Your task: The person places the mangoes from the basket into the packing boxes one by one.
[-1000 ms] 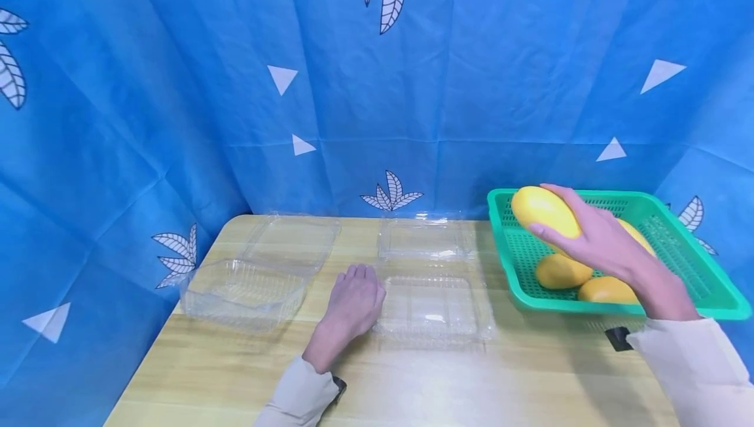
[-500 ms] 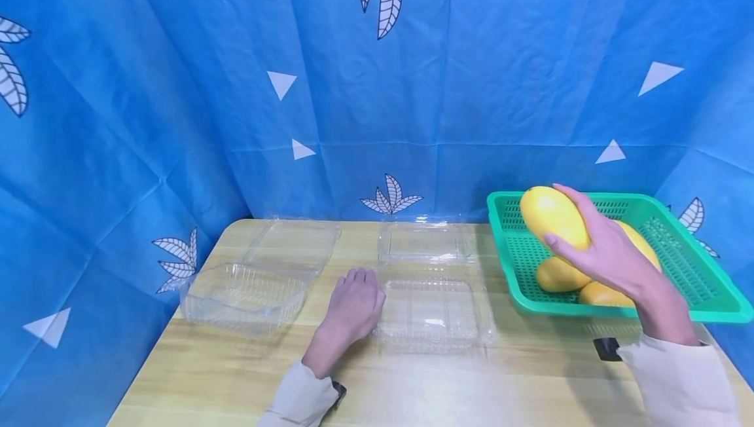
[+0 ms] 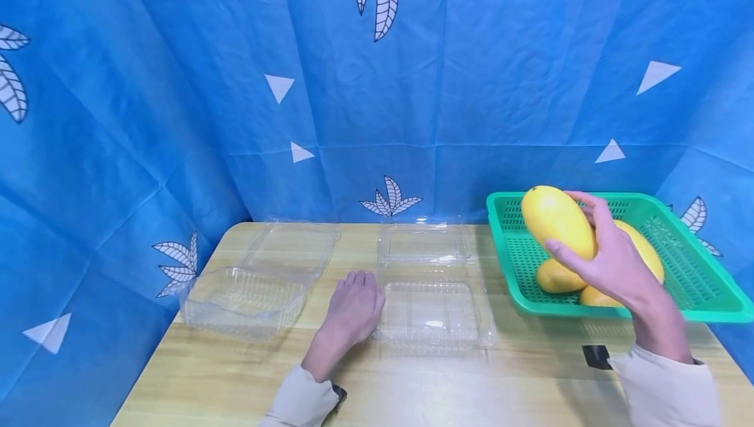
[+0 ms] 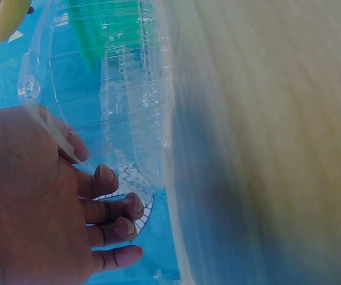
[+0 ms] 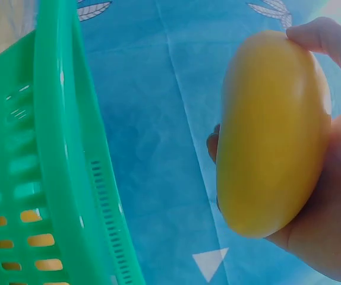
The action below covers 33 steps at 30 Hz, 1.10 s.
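Note:
My right hand (image 3: 612, 263) grips a yellow mango (image 3: 558, 221) above the left part of a green plastic basket (image 3: 724, 286). In the right wrist view the mango (image 5: 271, 136) stands nearly upright, thumb at its top end and fingers behind it. Several more mangoes (image 3: 558, 276) lie in the basket, partly hidden by the hand. My left hand (image 3: 355, 306) is at the left edge of an opened clear plastic clamshell box (image 3: 432, 309). In the left wrist view the left hand (image 4: 34, 190) pinches the box's rim (image 4: 51, 130) between thumb and curled fingers.
Another opened clear clamshell box (image 3: 241, 306) stands on the left of the wooden table (image 3: 448, 391), its lid (image 3: 294, 247) laid back behind it. A blue curtain (image 3: 377, 86) with white leaves and triangles hangs behind and at the sides.
The right hand with the mango has shifted slightly right, and the mango has tipped more upright. The left hand stays at the box's edge. The head view has tilted up a little.

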### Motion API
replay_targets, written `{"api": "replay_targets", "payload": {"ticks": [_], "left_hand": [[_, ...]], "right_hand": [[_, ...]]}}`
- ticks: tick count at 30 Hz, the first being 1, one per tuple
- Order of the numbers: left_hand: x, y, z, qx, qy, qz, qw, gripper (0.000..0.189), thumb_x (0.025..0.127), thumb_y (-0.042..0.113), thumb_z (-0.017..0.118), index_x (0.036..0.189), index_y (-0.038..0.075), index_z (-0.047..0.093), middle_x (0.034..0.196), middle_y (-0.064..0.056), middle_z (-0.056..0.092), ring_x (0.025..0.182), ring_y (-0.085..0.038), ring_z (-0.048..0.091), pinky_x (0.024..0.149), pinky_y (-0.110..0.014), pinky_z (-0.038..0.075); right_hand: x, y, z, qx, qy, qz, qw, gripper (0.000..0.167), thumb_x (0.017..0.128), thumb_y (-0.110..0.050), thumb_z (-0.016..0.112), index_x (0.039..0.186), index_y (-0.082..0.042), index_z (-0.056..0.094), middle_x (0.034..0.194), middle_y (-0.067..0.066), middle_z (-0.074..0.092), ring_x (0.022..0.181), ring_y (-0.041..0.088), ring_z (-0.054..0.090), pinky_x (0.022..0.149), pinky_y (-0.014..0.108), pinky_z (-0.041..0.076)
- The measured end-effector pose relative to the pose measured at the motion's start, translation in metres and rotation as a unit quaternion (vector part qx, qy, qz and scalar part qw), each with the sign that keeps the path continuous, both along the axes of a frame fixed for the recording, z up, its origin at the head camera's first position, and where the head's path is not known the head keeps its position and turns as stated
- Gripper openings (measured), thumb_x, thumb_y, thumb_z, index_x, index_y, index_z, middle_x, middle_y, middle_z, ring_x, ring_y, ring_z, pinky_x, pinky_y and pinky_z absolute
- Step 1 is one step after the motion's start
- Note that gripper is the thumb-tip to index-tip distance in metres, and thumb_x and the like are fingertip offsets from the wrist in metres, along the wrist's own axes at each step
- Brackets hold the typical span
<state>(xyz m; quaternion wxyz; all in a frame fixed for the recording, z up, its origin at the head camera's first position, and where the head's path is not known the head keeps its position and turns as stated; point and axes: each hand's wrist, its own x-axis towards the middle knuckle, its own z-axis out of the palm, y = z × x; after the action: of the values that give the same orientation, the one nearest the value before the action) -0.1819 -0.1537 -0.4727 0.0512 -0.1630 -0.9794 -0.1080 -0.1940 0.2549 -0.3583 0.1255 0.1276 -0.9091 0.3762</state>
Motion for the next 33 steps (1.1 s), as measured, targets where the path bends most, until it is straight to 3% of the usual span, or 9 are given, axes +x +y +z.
{"api": "replay_targets", "payload": {"ticks": [5, 10, 18, 33], "left_hand": [[-0.001, 0.001, 0.0, 0.004, -0.004, -0.002, 1.0, 0.024, 0.105, 0.021, 0.041, 0.086, 0.008, 0.047, 0.081, -0.005, 0.043, 0.079, -0.023, 0.041, 0.073, -0.037, 0.04], [-0.003, 0.002, 0.002, 0.008, 0.001, -0.006, 0.9999, 0.024, 0.105, 0.02, 0.041, 0.085, 0.008, 0.046, 0.08, -0.005, 0.041, 0.078, -0.022, 0.04, 0.072, -0.036, 0.039], [-0.003, 0.003, 0.002, 0.008, 0.0, -0.002, 1.0, 0.025, 0.106, 0.021, 0.04, 0.085, 0.008, 0.046, 0.08, -0.005, 0.042, 0.077, -0.022, 0.041, 0.072, -0.036, 0.039], [-0.001, 0.003, 0.002, 0.011, -0.01, 0.0, 0.9999, 0.027, 0.107, 0.021, 0.04, 0.084, 0.009, 0.045, 0.079, -0.005, 0.042, 0.077, -0.022, 0.041, 0.073, -0.036, 0.04]], "right_hand": [[0.005, 0.003, -0.004, -0.026, 0.008, -0.008, 0.9996, 0.083, 0.089, -0.021, 0.077, 0.158, -0.03, 0.032, 0.141, 0.009, 0.051, 0.097, 0.014, 0.049, 0.063, 0.033, 0.044], [0.009, 0.003, -0.003, -0.04, 0.03, -0.008, 0.9987, 0.083, 0.088, -0.017, 0.077, 0.158, -0.034, 0.035, 0.135, -0.008, 0.049, 0.099, 0.015, 0.048, 0.065, 0.033, 0.043], [0.009, -0.003, 0.002, -0.031, 0.032, 0.003, 0.999, 0.083, 0.089, -0.019, 0.077, 0.158, -0.038, 0.035, 0.14, 0.002, 0.051, 0.102, 0.018, 0.046, 0.065, 0.036, 0.043], [0.011, -0.007, -0.009, -0.049, 0.017, 0.014, 0.9986, 0.081, 0.089, -0.015, 0.078, 0.157, -0.032, 0.037, 0.138, -0.005, 0.052, 0.1, 0.011, 0.054, 0.066, 0.03, 0.048]]}}
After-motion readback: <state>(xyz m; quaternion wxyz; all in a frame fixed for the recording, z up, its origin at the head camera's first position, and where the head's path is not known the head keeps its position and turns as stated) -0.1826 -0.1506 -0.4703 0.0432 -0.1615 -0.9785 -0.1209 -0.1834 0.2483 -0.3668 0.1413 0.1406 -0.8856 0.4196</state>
